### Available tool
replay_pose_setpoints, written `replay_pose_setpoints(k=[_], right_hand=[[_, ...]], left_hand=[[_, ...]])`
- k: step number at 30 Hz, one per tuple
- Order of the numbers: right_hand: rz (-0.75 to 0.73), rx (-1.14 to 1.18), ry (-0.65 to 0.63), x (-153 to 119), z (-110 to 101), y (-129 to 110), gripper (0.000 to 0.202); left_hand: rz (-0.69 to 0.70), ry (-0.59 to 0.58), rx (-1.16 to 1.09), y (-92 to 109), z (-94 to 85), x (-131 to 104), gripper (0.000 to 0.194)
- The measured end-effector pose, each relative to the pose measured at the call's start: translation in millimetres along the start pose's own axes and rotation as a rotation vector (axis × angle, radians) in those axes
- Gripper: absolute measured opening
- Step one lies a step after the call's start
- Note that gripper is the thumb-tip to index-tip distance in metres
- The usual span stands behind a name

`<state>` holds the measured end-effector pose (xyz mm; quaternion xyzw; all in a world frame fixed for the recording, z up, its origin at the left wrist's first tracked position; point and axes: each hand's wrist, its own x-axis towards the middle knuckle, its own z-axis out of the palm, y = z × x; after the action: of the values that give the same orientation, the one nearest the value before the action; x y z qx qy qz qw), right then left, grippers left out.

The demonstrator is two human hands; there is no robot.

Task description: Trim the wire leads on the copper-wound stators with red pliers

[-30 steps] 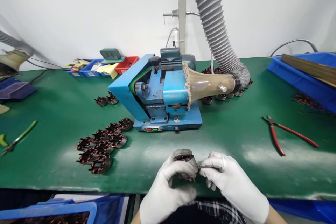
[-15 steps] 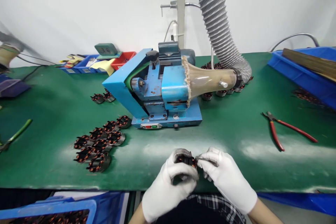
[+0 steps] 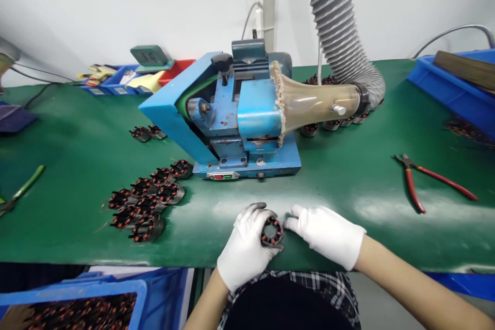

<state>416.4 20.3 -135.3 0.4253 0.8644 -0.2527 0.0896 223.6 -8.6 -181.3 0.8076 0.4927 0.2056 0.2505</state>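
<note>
My left hand (image 3: 247, 245), in a white glove with darkened fingertips, is wrapped around a motor stator (image 3: 272, 232). The stator is a ring with copper windings and black insulation, its open end turned up toward me. Just to its right, my gloved right hand (image 3: 328, 233) has its fingers drawn together close to the ring's edge. Whatever those fingers may pinch is too small to make out. Several similar stators (image 3: 149, 203) stand grouped on the green table (image 3: 216, 216) to the left of my hands.
A blue belt-driven machine (image 3: 259, 108) with a grey hose (image 3: 336, 20) stands ahead. Red-handled cutters (image 3: 415, 183) lie right; green-handled pliers (image 3: 25, 191) lie left. More stators stand behind the machine's clear funnel (image 3: 317, 105). A blue crate (image 3: 141, 301) of stators is at lower left.
The stator has turned so its round open end faces me. My right hand has shifted slightly off its edge and flattened sideways. The camera view has tilted down a little.
</note>
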Motion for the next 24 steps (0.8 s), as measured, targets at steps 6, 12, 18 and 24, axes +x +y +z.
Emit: replay_pose_setpoints(k=[6, 12, 18, 24], right_hand=[[0.268, 0.068, 0.020, -46, -19, 85, 0.021], [1.228, -0.042, 0.376, -89, -25, 158, 0.080], [1.230, -0.032, 0.536, -76, -11, 142, 0.074], [1.040, 0.347, 0.577, -72, 23, 86, 0.039]], left_hand=[[-0.016, -0.013, -0.015, 8, -3.1, 3, 0.054], [0.026, -0.067, 0.074, 33, -6.3, 15, 0.024], [-0.036, -0.160, 0.175, 36, 1.8, 18, 0.016], [-0.098, -0.151, 0.137, 37, 5.5, 19, 0.015]])
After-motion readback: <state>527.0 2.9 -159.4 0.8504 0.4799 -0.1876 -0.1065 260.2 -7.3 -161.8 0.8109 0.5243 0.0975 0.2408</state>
